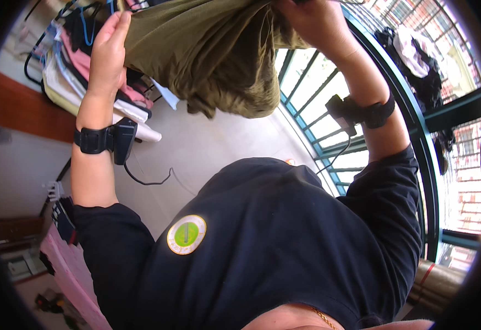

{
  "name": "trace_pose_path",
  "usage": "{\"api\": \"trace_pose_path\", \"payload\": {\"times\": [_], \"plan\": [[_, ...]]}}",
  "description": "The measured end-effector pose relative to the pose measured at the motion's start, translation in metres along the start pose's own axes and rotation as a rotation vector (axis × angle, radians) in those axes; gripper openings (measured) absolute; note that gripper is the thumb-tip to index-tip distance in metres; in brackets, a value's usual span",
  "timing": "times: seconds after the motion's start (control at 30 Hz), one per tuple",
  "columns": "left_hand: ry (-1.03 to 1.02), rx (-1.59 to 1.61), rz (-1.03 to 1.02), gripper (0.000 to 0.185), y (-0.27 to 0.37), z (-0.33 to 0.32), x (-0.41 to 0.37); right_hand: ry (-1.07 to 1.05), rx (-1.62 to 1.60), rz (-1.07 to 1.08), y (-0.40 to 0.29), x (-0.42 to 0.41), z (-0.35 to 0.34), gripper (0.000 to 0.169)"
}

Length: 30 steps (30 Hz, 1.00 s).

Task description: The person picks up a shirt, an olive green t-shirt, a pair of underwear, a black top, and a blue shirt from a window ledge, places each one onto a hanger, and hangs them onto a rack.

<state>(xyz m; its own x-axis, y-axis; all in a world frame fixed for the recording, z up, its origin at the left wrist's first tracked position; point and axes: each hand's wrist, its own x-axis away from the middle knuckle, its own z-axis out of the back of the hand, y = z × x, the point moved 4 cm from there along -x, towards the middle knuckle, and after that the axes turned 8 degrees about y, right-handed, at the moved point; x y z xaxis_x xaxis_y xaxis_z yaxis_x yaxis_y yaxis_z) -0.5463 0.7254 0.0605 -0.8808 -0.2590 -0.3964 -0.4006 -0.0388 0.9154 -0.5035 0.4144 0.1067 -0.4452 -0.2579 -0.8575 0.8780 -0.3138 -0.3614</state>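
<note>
An olive-green cloth garment hangs in folds between my raised hands at the top of the view. My left hand pinches its left edge between thumb and fingers. At the upper right, my right hand grips the bunched cloth, its fingers partly cut off by the frame's top edge. The garment's lower part hangs loose above the floor. Its upper part lies out of view.
Clothes on hangers crowd a rack at the left, close to my left forearm. A teal metal railing runs along the right, with dark and white clothes beyond it. Pink cloth hangs at the lower left, and pale floor lies below.
</note>
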Motion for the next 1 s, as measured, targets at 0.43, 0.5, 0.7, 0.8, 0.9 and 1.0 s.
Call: {"api": "trace_pose_path", "payload": {"times": [0.43,0.5,0.7,0.8,0.9,1.0], "plan": [[0.209,-0.851,-0.188,0.050,-0.040,0.018,0.038,0.071,-0.501,0.001,-0.057,-0.073,-0.024,0.017],[0.230,-0.678,-0.109,0.054,-0.081,0.013,0.059,0.131,-0.408,-0.029,-0.059,-0.081,-0.018,0.016],[0.135,-0.759,-0.706,0.101,-0.066,-0.065,0.162,0.287,-0.377,-0.004,-0.051,-0.090,-0.012,0.015],[0.047,-0.678,-0.664,0.080,-0.068,-0.086,0.171,0.379,-0.089,0.077,-0.061,-0.089,-0.008,0.013],[-0.178,-0.785,-0.520,0.069,-0.081,-0.106,0.155,0.300,-0.288,0.021,-0.062,-0.090,-0.003,0.015],[-0.196,-0.684,-0.466,0.049,-0.101,-0.118,0.145,0.398,-0.168,0.054,-0.063,-0.097,0.005,0.017]]}}
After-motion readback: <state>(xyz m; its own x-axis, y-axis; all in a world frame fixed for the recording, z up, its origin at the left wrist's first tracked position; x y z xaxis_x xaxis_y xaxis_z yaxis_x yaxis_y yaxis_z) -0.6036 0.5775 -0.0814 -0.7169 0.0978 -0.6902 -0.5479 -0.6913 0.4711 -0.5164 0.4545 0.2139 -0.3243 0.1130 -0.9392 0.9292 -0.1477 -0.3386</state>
